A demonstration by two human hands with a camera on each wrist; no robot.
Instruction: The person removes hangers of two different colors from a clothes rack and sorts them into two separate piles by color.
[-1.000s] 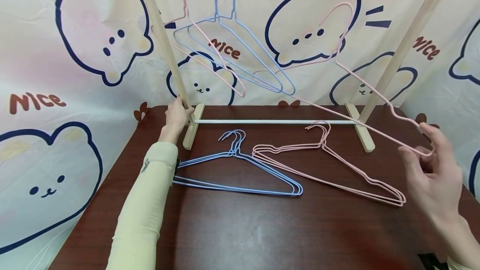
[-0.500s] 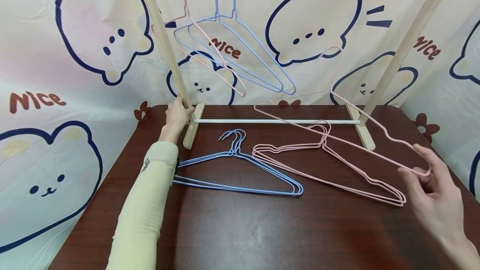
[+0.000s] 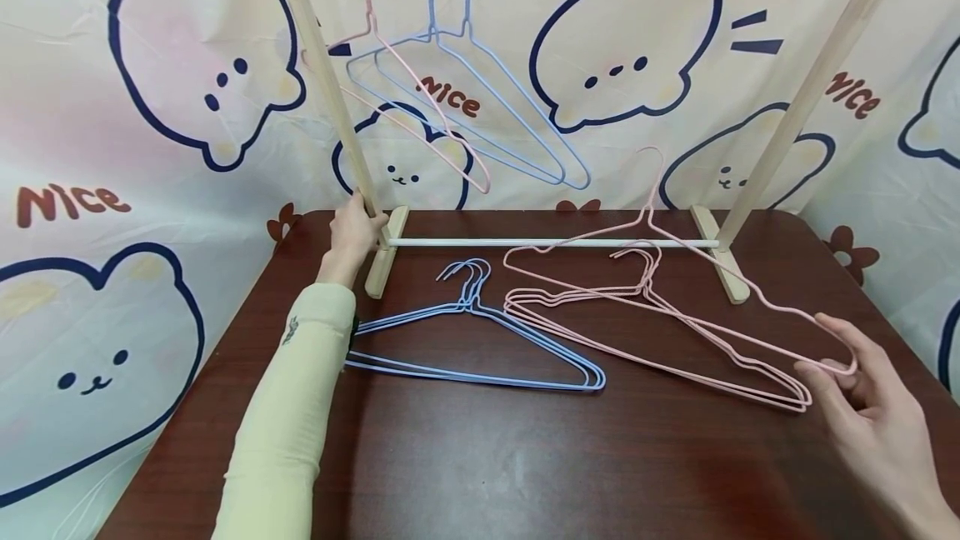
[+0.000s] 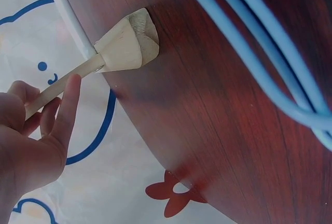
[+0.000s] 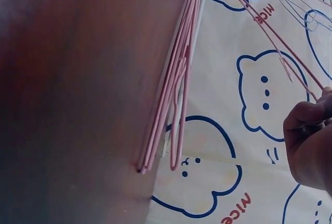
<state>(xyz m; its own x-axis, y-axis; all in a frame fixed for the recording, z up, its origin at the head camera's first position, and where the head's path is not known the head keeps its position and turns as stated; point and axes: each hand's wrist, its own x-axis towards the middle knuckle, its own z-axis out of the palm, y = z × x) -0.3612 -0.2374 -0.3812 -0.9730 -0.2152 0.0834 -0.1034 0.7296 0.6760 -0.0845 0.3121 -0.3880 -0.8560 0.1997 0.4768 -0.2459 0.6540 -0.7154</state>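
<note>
My right hand (image 3: 873, 407) pinches one corner of a pink wire hanger (image 3: 780, 307), held up at the right. Its hook points upward, and its frame overlaps a stack of pink hangers (image 3: 647, 288) lying on the table. In the right wrist view, the fingers of the right hand (image 5: 311, 141) curl at the hanger's end. My left hand (image 3: 352, 232) grips the left wooden post (image 3: 334, 98) of a rack just above its foot. The left wrist view shows that grip from close by, with one finger of the left hand (image 4: 39, 136) extended along the post.
Several blue hangers (image 3: 468, 304) lie on the dark table (image 3: 480, 473) beside the left forearm. One pink hanger (image 3: 420, 82) and two blue hangers (image 3: 450, 36) hang at the rack's left. A white lower bar (image 3: 547, 243) joins the feet; a right post (image 3: 795, 123) rises opposite.
My right hand has come down slightly with the pink hanger, whose hook dropped from high in front of the backdrop to just above the lower bar. The left hand stays on the post.
</note>
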